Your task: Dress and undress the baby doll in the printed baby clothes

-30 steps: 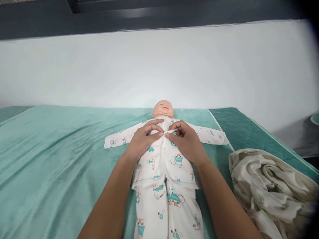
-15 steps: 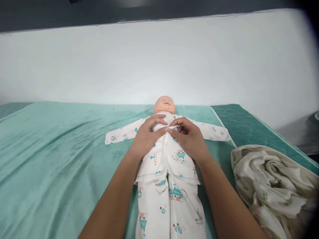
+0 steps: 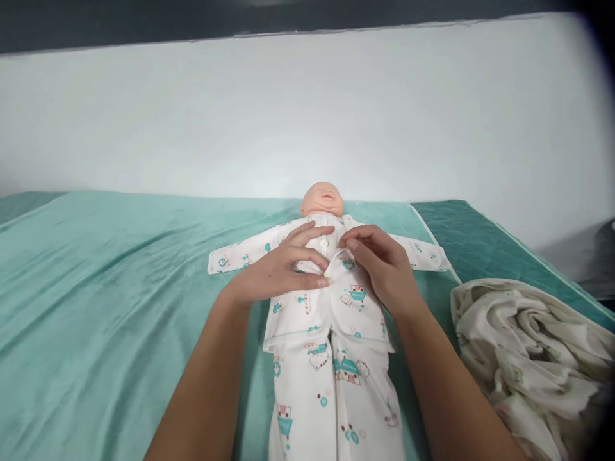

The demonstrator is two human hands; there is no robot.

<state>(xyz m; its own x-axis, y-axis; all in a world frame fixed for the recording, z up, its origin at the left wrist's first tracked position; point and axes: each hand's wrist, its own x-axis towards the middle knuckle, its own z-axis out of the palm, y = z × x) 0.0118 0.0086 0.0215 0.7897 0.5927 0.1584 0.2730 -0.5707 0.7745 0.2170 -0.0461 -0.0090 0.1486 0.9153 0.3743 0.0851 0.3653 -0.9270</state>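
A baby doll (image 3: 323, 198) lies on its back, dressed in a white printed shirt (image 3: 300, 317) and matching trousers (image 3: 305, 390). Its sleeves stretch out to both sides. My left hand (image 3: 293, 262) rests on the shirt front with fingers spread, the thumb tip by the front opening at mid-chest. At the upper chest, the fingertips of my right hand (image 3: 377, 262) are pinched at the shirt's front edge, which is slightly lifted. Between my hands a pale button (image 3: 323, 243) shows on the placket.
A teal sheet (image 3: 120, 307) covers the surface under the doll, with a darker quilted cover (image 3: 480, 246) at the right. A crumpled off-white cloth (image 3: 523, 346) lies to the right of my right forearm. Behind the bed rises a white wall (image 3: 269, 115).
My hands have moved apart from their meeting point at the chest. The left thumb has slid down the front, its fingers spreading wider, and the upper button has come into sight.
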